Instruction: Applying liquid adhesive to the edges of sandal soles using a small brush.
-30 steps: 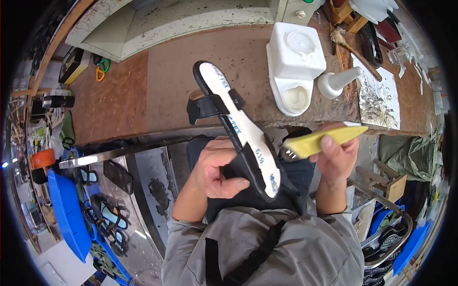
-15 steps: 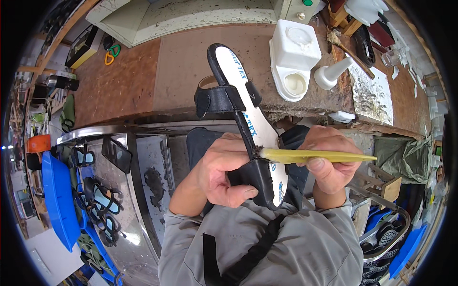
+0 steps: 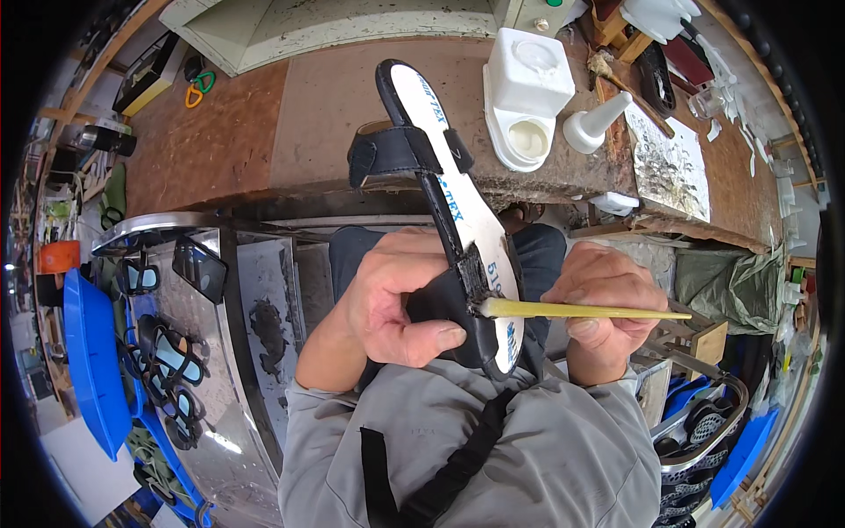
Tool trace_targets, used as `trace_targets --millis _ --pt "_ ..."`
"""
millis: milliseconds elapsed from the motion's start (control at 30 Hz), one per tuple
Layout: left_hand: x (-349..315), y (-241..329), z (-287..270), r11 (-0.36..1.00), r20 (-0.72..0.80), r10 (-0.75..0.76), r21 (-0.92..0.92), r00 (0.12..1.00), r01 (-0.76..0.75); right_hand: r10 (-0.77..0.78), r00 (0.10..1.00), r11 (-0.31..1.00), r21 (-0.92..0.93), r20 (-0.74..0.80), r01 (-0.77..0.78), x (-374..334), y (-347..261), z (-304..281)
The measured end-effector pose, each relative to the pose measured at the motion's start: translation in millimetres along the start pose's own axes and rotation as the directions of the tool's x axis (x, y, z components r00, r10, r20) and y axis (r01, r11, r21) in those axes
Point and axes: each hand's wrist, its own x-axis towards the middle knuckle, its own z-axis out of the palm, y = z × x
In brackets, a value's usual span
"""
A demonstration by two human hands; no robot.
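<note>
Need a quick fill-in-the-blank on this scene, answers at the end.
1. The left hand holds a ____-strapped sandal.
2. The right hand holds a ____-handled brush.
3. On the workbench, the white plastic container stands to the ____ of the white cone-shaped piece.
4. The person's shirt is coloured ____.

Missing words: black; yellow; left; gray.

Open room above bench [image 3: 211, 145] left of sandal [image 3: 459, 189], white container [image 3: 531, 86] right
</note>
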Motion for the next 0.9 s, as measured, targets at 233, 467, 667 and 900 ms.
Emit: trace_targets --millis 233,467,667,900 --pt "-1.8 -1.6 3.4 0.996 -0.018 -0.052 -0.071 0.998 0.050 -0.053 0.999 0.999 0.009 0.013 0.053 -9.3 -1.7 -3.9" --pt "0.6 -4.9 5.5 0.996 -0.051 -0.042 -0.082 0.998 0.038 -0.096 0.994 0.995 0.006 0.046 0.096 -17.9 -2.1 -10.4" --pt "0.6 -1.9 7.7 0.994 -0.060 -0.082 -0.072 0.995 0.078 -0.159 0.983 0.987 0.032 0.090 0.156 -23.8 -3.7 -20.7" --pt "7.2 6.1 9.3 1.000 0.017 -0.015 0.005 1.000 0.015 -0.051 0.996 0.997 0.061 0.075 0.047 -4.0 -10.8 -20.1"
